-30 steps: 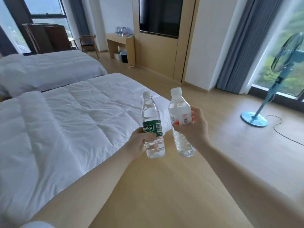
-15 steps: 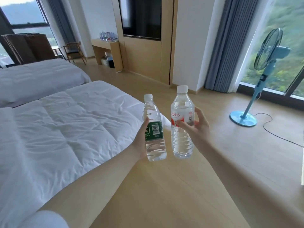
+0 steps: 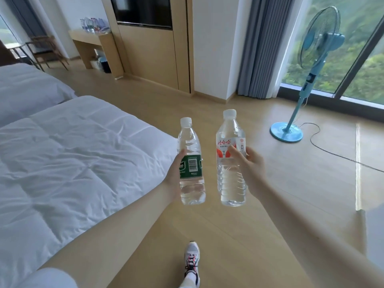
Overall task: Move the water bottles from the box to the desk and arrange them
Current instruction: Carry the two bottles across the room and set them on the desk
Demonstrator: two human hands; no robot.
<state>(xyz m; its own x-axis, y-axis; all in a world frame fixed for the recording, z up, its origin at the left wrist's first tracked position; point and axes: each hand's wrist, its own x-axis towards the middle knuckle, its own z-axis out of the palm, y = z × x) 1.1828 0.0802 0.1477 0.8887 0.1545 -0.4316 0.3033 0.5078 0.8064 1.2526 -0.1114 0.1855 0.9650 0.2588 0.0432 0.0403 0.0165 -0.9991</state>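
Observation:
My left hand grips a clear water bottle with a green label, held upright in front of me. My right hand grips a second clear bottle with a red and white label, also upright, a little to the right of the first. The two bottles do not touch. Far off at the back left stands a wooden desk with several water bottles on its top. No box is in view.
A white bed fills the left side, with a second bed behind it. A blue standing fan and its cable are on the wooden floor at the right. A chair stands left of the desk. My shoe shows below.
The view has swung right and moved forward, so the desk and fan look nearer. Both bottles stay in my hands, now held a little further apart and more upright.

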